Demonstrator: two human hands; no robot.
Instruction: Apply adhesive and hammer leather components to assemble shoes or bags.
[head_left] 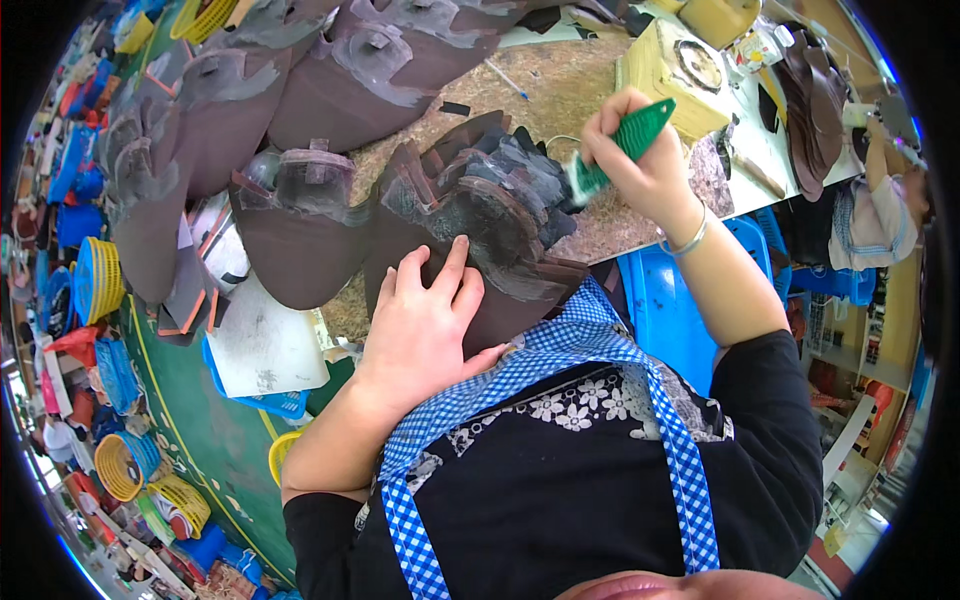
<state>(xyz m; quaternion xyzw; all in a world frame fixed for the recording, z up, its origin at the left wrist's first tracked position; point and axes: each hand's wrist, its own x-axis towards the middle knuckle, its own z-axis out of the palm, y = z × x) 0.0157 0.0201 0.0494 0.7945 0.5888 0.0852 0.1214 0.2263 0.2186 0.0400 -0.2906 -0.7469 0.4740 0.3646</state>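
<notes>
My left hand (425, 310) lies with its fingers spread on a stack of dark brown leather-like pieces (410, 225). The stack's far edges are fanned out and smeared with a greyish coating. Above and to the right, my right hand (645, 160) grips a green brush (640, 130) with pale bristles. The bristles are beside the stack's right edge; whether they touch it I cannot tell. More brown pieces (300, 235) with grey smears overlap to the left of the stack.
Beyond my right hand stands a yellow container (675, 80) with a round opening, a bottle (760, 50) behind it. A wooden-handled tool (760, 175) and hanging brown pieces (810, 110) are at the right. Below the table edge is a blue crate (655, 310). Another person (875, 225) is at far right.
</notes>
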